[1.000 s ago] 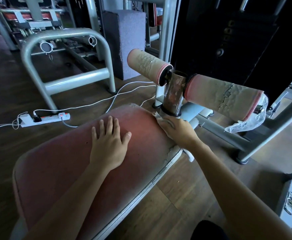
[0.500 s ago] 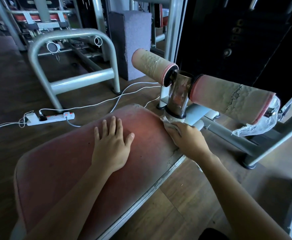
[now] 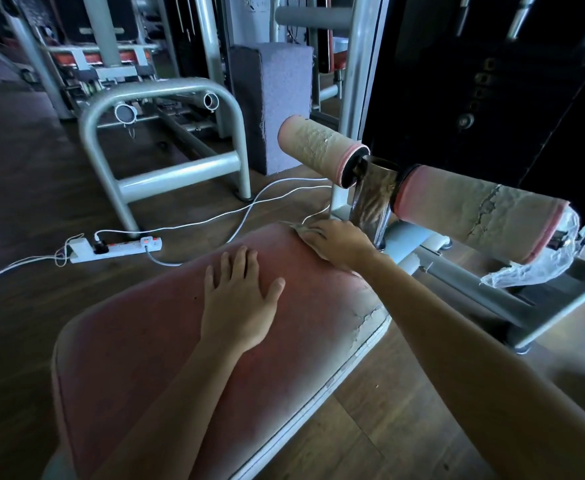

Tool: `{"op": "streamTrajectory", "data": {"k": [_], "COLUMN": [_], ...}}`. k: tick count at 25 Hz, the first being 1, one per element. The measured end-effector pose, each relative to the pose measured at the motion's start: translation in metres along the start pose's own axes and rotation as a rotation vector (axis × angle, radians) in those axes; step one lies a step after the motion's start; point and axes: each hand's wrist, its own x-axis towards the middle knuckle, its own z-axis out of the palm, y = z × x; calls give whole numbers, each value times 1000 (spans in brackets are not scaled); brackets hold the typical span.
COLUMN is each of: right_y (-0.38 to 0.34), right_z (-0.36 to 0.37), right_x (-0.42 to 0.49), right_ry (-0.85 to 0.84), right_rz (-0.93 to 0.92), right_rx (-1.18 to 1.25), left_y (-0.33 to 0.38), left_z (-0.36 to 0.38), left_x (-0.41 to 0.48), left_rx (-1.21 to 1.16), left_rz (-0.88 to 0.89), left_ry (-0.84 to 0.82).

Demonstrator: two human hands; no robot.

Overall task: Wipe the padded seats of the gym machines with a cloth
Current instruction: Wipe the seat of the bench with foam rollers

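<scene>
Cloth sits bunched at the far edge of the padded seat, just beside the chrome post, pressed down by the flattened fingers of your right hand, while your left hand rests flat, fingers straight, holding nothing, mid-seat.

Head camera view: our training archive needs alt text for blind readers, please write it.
A person's right hand presses a pale cloth on the far end of a worn red padded seat, while the left hand lies flat mid-seat. Cracked tan roller pads stand beyond; a white power strip lies on the wooden floor.
</scene>
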Motion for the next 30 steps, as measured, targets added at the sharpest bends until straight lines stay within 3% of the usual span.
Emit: {"op": "streamTrajectory", "data": {"k": [6,12,18,25,30], "right_y": [35,17,36,10,25], "right_z": [4,1,9,0,8], "right_x": [-65,-5,-53,0,-54], "right_ry": [177,-7,157,0,168], "right_rz": [-41,21,7,15,24], "right_rx": [-23,66,37,92,-2], "left_y": [-2,-3,-3,-4,-7], "left_z": [6,7,6,4,3], "left_x": [5,10,11,13,19], "left_rx": [32,22,-8,-21,-13], "left_rz": [2,8,19,23,57], "left_ry": [33,11,-2,-36,-73]}}
